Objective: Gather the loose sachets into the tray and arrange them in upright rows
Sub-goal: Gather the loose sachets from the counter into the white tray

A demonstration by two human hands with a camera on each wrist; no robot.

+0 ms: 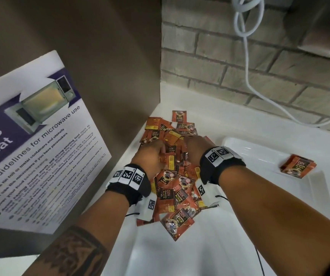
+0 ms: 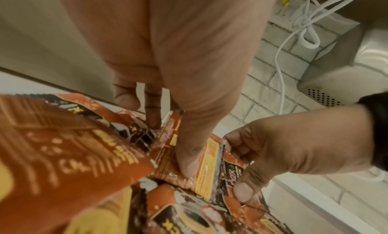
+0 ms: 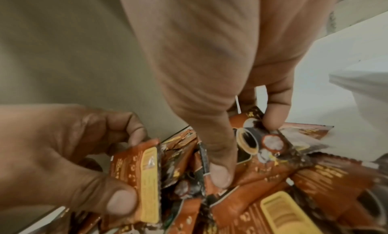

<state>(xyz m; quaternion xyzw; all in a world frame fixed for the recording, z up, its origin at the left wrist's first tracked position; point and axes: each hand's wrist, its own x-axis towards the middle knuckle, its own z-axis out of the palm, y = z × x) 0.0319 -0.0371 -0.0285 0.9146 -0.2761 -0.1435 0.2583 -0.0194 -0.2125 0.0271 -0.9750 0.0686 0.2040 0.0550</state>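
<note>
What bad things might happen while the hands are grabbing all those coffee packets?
1. Both the left hand and right hand pinch sachets from a loose pile of sachets; pulling some out may make others slide off toward the counter's near edge.
2. The tray sits off to the right, so a full handful might drop packets on the way.
3. The small stack in the tray lies flat, not upright, and could scatter when more land.

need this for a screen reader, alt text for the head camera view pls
Both hands, left hand and right hand, dig into a pile of orange sachets on a white counter. To the right, a white tray holds one small sachet stack.
</note>
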